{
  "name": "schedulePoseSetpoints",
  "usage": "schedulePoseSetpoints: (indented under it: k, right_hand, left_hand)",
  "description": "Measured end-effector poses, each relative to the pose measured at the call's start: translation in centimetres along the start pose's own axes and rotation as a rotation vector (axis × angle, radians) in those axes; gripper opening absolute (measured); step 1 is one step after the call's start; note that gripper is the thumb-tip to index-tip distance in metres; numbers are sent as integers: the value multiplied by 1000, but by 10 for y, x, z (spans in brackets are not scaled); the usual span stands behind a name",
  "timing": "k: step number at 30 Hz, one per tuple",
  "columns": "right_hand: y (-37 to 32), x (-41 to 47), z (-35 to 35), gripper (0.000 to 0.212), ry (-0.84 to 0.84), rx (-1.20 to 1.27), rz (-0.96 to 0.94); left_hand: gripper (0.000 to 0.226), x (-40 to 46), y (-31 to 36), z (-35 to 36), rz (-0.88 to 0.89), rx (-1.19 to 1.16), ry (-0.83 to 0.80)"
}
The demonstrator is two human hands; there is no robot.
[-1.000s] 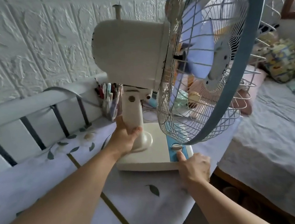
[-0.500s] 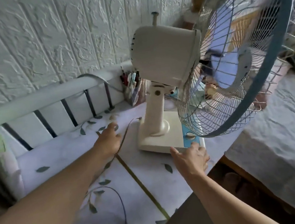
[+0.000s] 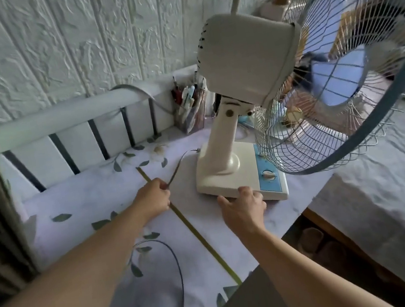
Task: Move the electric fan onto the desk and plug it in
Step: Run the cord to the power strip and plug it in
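Your electric fan (image 3: 242, 111) stands upright on the desk (image 3: 92, 194), its base (image 3: 229, 183) close to the desk's right edge, with the cage overhanging the bed (image 3: 384, 193) beyond. Your left hand (image 3: 152, 199) is clenched on the fan's cord (image 3: 179, 165), which runs from the back of the base to your fingers. Your right hand (image 3: 242, 206) rests loosely, fingers spread, against the base's near edge, gripping nothing. Open cloth-covered desk lies to your left; a pen holder (image 3: 191, 109) stands behind the fan by the white rail (image 3: 61, 116).
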State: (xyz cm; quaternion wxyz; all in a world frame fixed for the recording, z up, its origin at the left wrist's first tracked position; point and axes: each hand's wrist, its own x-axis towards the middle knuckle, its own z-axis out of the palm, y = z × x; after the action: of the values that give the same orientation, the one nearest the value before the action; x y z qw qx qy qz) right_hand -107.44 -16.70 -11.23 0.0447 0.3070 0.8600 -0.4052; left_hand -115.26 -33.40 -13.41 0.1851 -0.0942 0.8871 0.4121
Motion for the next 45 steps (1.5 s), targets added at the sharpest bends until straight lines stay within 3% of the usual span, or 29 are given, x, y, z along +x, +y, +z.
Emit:
schedulePoseSetpoints:
  k: [7, 12, 15, 22, 24, 27, 31, 34, 39, 41, 43, 45]
  right_hand:
    - [-44, -52, -6, 48, -157, 90, -63]
    - [-73, -88, -23, 31, -286, 124, -186]
    - [-87, -114, -39, 33, -374, 33, -326]
    - [-102, -177, -58, 60, -460, -31, -685]
    - [-110, -193, -67, 53, -515, -115, -838]
    - [-119, -211, -79, 26, -605, -121, -981]
    - [-125, -207, -91, 29, -420, -62, -780]
    - [-126, -210, -99, 28, -358, -184, -671]
    - [-153, -289, -102, 26, -809, 185, -835]
    - [-164, -308, -104, 40, -733, 174, -877]
    - [-170, -308, -110, 40, -504, 102, -876]
    - [-167, -292, -120, 39, -285, 45, -758]
  left_hand:
    - [30, -78, -2, -66, 92, 86, 72]
    - [36, -148, 12, -102, 35, 103, 144]
    - [34, -191, 23, -117, 24, 122, 225]
    - [30, -294, 46, -132, 13, 55, 398]
    - [30, -319, 51, -137, 16, 4, 419]
    - [33, -353, 51, -152, -5, -88, 431]
    - [37, -396, 45, -180, -36, -174, 450]
    - [39, -419, 39, -194, -46, -180, 475]
    - [39, -439, 48, -194, 24, -176, 483]
    - [39, -447, 52, -197, 44, -153, 483]
    - [38, -463, 48, -207, 44, -190, 457]
    - [37, -481, 40, -219, 32, -245, 425]
